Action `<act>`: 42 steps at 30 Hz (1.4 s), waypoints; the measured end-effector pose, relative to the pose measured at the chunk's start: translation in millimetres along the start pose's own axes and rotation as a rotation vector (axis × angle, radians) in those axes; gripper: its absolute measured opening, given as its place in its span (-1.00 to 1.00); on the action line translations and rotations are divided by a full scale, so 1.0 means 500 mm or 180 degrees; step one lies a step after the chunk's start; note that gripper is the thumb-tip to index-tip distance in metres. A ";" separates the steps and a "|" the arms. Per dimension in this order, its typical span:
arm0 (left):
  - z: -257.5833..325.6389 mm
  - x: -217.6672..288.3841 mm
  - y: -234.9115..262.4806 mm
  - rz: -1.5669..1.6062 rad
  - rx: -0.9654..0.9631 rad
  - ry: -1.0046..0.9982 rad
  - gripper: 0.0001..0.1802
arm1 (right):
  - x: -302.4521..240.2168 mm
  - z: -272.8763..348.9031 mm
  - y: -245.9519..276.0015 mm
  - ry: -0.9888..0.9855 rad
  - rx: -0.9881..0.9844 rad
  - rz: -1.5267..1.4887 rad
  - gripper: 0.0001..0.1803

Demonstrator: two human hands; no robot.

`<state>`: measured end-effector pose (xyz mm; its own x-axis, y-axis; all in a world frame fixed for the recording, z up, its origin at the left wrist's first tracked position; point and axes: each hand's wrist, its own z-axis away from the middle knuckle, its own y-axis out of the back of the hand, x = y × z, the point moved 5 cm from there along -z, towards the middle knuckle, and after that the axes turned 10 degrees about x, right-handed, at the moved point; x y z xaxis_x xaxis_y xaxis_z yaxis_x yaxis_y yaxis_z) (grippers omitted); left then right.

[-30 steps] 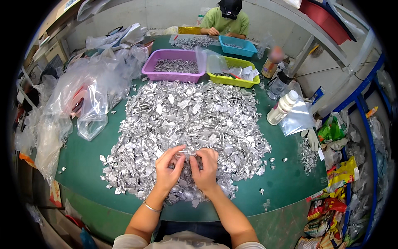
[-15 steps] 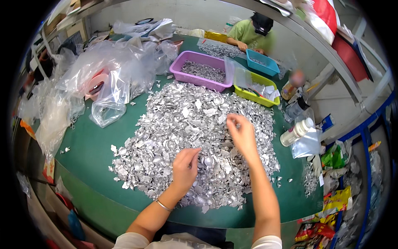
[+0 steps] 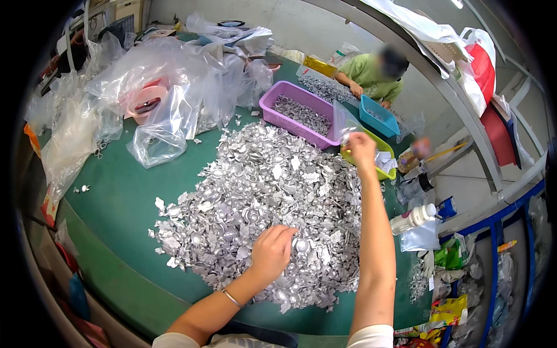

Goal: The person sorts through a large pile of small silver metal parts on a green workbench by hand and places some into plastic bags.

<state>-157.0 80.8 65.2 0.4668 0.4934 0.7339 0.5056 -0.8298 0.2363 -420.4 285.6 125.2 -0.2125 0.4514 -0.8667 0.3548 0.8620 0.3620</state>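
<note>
A broad heap of small silvery metal pieces (image 3: 232,191) covers the middle of the green table (image 3: 116,197). My left hand (image 3: 272,249) rests low over the heap's near side, fingers pressed together and touching or just above the pieces. A bangle circles that wrist. My right hand (image 3: 361,149) is reached out over the yellow-green tray (image 3: 387,173), fingertips closed together. Whatever either hand pinches is too small or hidden to tell. White papers (image 3: 385,161) lie in the tray, and a clear plastic bag (image 3: 343,119) stands at its left end.
A purple basin (image 3: 272,116) of metal rings sits left of the tray. Clear plastic bags (image 3: 191,104) pile up at the far left. Across the table, a person in green (image 3: 365,72) works near a blue basin (image 3: 377,119). A white bottle (image 3: 413,219) is at the right.
My right hand has moved from the heap outward and right, over the yellow-green tray. My left hand stays low over the heap, fingers still together. The whole view has tilted.
</note>
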 end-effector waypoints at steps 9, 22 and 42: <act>0.000 0.001 -0.001 0.0036 -0.0036 -0.0017 -0.80 | 0.039 -0.110 0.100 -0.2066 0.0524 -0.3291 -0.79; 0.002 -0.001 -0.003 0.0032 -0.0032 0.0022 -0.79 | 0.057 -0.120 0.118 -0.2112 0.0553 -0.3818 -0.82; 0.006 -0.002 -0.006 0.0076 -0.0001 0.0117 -0.85 | 0.032 0.009 0.070 -0.1910 0.0183 -0.2140 -0.90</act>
<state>-156.8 83.8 61.9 0.4518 0.4636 0.7622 0.4945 -0.8412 0.2186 -407.4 322.1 122.7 0.1136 -0.3538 -0.9284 0.3756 0.8804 -0.2895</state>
